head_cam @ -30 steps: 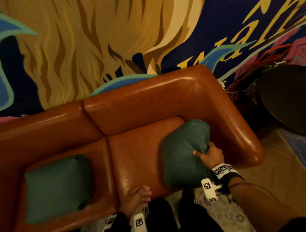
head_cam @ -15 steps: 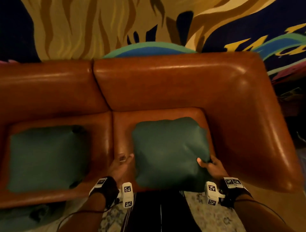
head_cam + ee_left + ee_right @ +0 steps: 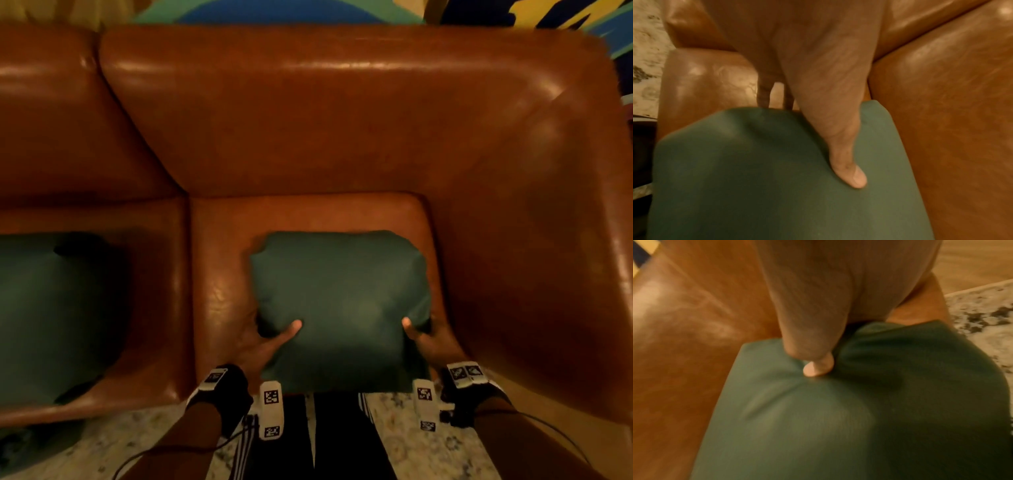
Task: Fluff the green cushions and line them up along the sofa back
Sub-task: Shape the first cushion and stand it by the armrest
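A green cushion (image 3: 342, 301) is held over the right seat of the brown leather sofa (image 3: 308, 120). My left hand (image 3: 270, 339) grips its left edge, thumb on top and fingers underneath. My right hand (image 3: 423, 337) grips its right edge the same way. In the left wrist view the thumb (image 3: 849, 170) presses into the green cushion (image 3: 756, 178). The right wrist view has the thumb (image 3: 816, 366) dug into the green cushion (image 3: 838, 418), which creases there. A second green cushion (image 3: 51, 315) lies flat on the left seat.
The sofa back (image 3: 342, 102) runs across the top and the right armrest (image 3: 548, 240) rises close beside the held cushion. A pale patterned rug (image 3: 428, 445) lies on the floor in front. A painted wall (image 3: 274, 10) is behind the sofa.
The cushion went from bunched upright in my right hand to spread flat between both hands. My left hand left the seat edge and took the cushion's left side. The view tilted down.
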`<state>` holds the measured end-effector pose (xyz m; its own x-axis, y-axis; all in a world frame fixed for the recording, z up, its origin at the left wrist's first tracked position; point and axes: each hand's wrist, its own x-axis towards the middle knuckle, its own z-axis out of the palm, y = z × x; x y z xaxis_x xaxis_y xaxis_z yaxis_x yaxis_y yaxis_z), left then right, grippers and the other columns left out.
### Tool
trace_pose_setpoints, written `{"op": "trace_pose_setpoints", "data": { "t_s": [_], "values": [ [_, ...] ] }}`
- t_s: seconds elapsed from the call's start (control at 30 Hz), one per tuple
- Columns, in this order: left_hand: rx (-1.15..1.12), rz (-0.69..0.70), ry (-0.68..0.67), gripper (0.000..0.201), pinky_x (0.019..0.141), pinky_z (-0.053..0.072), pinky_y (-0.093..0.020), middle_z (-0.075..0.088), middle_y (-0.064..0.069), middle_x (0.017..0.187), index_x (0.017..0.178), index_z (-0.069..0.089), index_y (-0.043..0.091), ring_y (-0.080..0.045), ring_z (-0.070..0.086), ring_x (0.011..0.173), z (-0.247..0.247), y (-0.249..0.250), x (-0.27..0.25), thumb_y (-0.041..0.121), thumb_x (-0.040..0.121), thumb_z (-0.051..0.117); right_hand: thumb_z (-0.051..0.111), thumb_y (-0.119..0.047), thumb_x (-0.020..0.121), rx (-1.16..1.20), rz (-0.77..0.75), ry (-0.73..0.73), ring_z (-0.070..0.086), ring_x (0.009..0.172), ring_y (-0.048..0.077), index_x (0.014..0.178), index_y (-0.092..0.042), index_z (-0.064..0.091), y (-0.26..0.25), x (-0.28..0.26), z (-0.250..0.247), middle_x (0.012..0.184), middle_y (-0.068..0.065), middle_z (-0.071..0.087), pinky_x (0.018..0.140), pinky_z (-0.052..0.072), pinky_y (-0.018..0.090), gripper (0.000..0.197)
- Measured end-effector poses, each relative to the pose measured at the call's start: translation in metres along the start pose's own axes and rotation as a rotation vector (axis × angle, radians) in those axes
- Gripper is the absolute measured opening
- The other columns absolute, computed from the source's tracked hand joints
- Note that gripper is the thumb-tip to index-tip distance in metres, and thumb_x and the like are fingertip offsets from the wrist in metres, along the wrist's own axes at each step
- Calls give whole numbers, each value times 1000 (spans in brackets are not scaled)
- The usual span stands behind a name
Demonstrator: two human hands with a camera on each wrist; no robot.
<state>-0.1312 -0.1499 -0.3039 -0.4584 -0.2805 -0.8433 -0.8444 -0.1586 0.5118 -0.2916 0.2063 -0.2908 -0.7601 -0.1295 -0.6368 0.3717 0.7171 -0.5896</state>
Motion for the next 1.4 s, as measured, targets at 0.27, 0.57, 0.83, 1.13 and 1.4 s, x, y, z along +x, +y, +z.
{"op": "trace_pose_setpoints", "data": {
  "t_s": [0.27,0.57,0.83,1.13,1.4],
  "values": [
    [405,365,260,129,132,16,-37,22,-1,177,171,15,24,-19,23,162,21,54,-19,62,75,90,53,-28,92,-542,-484,241,25,161,24,159,-17,43,-89,-29,14,171,0,33,132,20,44,69],
    [817,567,79,108,130,0,-64,-29,17,175,171,-12,35,-16,-33,160,60,47,4,90,88,31,28,-67,108,-723,-430,64,-16,165,19,171,-30,0,-76,-14,80,179,-9,-13,132,5,58,79],
    [813,554,58,106,131,-6,-57,-32,21,173,169,-16,39,-11,-36,158,64,37,27,89,89,30,23,-69,107,-716,-373,32,-19,163,13,171,-32,-3,-71,0,89,178,-12,-14,133,1,53,78],
    [823,472,200,82,132,-13,-56,-9,22,178,171,4,42,-4,-20,163,67,40,24,80,100,16,34,-58,109,-817,-511,164,38,149,28,165,-26,36,-104,43,62,160,3,43,121,30,50,65],
    [767,458,139,85,130,-20,-54,-28,28,172,168,-11,47,-5,-31,159,80,40,51,85,95,9,9,-75,104,-718,-172,123,-19,163,11,168,-44,-4,-90,95,57,176,-19,-16,130,-13,58,72]
  ]
}}
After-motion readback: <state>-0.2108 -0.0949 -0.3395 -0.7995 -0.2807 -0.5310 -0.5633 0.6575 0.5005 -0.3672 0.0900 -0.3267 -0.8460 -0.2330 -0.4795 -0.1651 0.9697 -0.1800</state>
